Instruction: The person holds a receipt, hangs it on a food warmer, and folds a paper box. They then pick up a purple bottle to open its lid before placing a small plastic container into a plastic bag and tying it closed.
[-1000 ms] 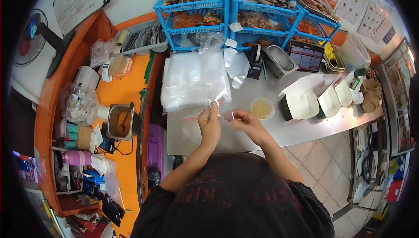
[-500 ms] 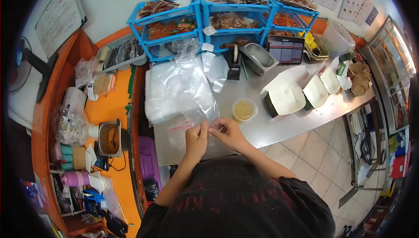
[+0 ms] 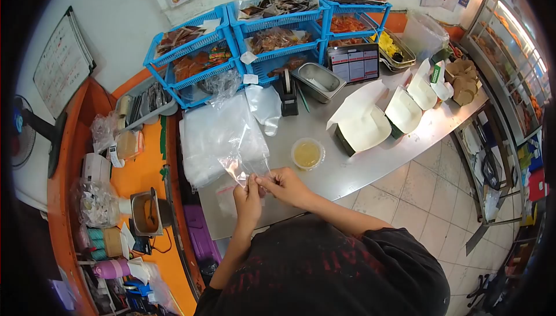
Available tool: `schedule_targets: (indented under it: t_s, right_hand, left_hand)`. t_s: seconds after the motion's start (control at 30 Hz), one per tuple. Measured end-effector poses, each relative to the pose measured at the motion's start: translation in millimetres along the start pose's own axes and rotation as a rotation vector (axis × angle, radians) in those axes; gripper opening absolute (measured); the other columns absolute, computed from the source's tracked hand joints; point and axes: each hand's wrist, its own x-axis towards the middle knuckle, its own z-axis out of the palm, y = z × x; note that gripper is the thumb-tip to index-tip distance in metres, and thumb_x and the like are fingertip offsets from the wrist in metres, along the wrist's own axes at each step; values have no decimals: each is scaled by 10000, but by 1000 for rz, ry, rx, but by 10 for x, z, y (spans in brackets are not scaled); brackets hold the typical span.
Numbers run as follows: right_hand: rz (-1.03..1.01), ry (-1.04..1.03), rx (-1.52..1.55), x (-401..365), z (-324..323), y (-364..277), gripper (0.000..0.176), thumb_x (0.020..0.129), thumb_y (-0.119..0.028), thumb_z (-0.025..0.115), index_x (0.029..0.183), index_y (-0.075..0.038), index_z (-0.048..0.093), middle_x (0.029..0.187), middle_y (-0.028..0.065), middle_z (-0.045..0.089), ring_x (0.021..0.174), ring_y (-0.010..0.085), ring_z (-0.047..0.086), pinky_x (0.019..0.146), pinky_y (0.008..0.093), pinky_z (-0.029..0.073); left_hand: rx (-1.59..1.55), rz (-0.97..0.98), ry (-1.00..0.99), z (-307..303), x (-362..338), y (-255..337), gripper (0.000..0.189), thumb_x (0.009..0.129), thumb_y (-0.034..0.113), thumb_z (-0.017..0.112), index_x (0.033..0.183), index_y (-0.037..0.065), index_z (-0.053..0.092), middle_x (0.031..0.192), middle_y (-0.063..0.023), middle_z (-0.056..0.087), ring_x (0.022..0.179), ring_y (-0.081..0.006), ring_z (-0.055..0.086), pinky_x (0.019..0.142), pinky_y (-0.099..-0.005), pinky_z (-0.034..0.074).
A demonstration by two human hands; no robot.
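Both hands pinch the near edge of a clear plastic bag (image 3: 236, 168), close together above the metal counter. My left hand (image 3: 248, 203) is closed on it, thumb up. My right hand (image 3: 285, 187) grips the same edge just to the right, fingers curled. Beyond them lies a stack of clear plastic bags (image 3: 217, 133). To the right of my hands stands a round clear tub (image 3: 307, 154) with yellowish liquid. A small bag with a red strip (image 3: 225, 193) lies flat beside my left hand, partly hidden.
Open paper boxes (image 3: 365, 120) stand in a row on the metal counter (image 3: 336, 180). Blue stacked baskets (image 3: 197, 41) of packed food, a tape dispenser (image 3: 288, 97), a metal pan (image 3: 318, 81) and a tablet (image 3: 354, 63) line the back. An orange side counter (image 3: 136, 171) is at left.
The view has shifted and turned, so the counter items appear moved left. Both hands stay together on the clear bag, their fingers shifting slightly along its edge.
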Motion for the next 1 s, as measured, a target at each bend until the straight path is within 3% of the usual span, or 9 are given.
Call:
schedule_targets:
  t_s: [0.17,0.23,0.37,0.43,0.57,0.63,0.73,0.97,1.0]
  right_hand:
    - [-29,-3,-184,-10,-114,-99,334,872,-243,595,643,-2,564,519,15,491,494,73,396,465,269,338]
    - [219,-86,5,-9,-136,-93,254,887,-204,592,734,-2,597,634,1,583,560,52,510,504,221,406]
    - [66,5,213,17,-121,-47,296,860,-239,620,673,-12,594,583,22,576,539,69,532,489,232,421]
    - [143,-53,268,-16,-184,-146,262,849,-208,638,680,-11,601,607,24,599,549,72,559,495,226,440]
    - [112,-3,191,-16,-226,-116,247,835,-190,657,681,-4,603,589,32,590,534,75,563,489,225,437]
    - [49,-109,195,-19,-224,-83,286,826,-215,676,638,-23,576,562,29,571,488,72,535,451,223,419]
    - [145,-223,389,-39,-217,-128,362,819,-254,689,572,-66,503,521,9,524,437,64,487,402,226,383]
    - [187,-325,464,-95,-253,-159,427,801,-269,703,542,-95,413,475,-11,427,428,61,451,390,242,352]
    - [40,-211,103,-86,-257,-117,392,784,-235,702,554,-75,426,485,14,447,450,93,480,417,263,372]
  left_hand:
    - [-25,-27,-45,2,24,79,307,954,212,465,704,42,510,506,33,425,443,-31,385,410,-213,294]
    - [-23,-89,-88,-4,19,54,288,951,209,471,720,42,511,513,39,422,437,-24,371,404,-205,280]
    - [-109,-207,-44,-82,119,-2,246,923,190,518,732,34,507,552,35,415,459,-38,360,421,-213,293]
    - [232,140,179,-41,129,-29,227,858,176,619,739,21,504,655,9,458,545,-62,407,481,-243,346]
    - [334,482,522,-186,251,121,196,772,106,705,790,50,518,763,5,489,674,-62,464,473,-189,359]
    - [282,323,-324,-252,156,309,168,778,53,691,793,45,524,731,0,516,642,-70,482,581,-218,441]
    - [-36,-2,-600,-145,72,341,150,783,11,674,801,33,527,700,-10,545,612,-73,495,578,-217,438]
    - [-226,-88,-620,-399,156,217,184,772,-9,669,676,31,518,655,-2,559,550,-54,472,492,-211,362]
    - [55,79,-470,-457,165,303,204,747,-31,662,638,31,501,626,-13,549,531,-69,473,478,-227,357]
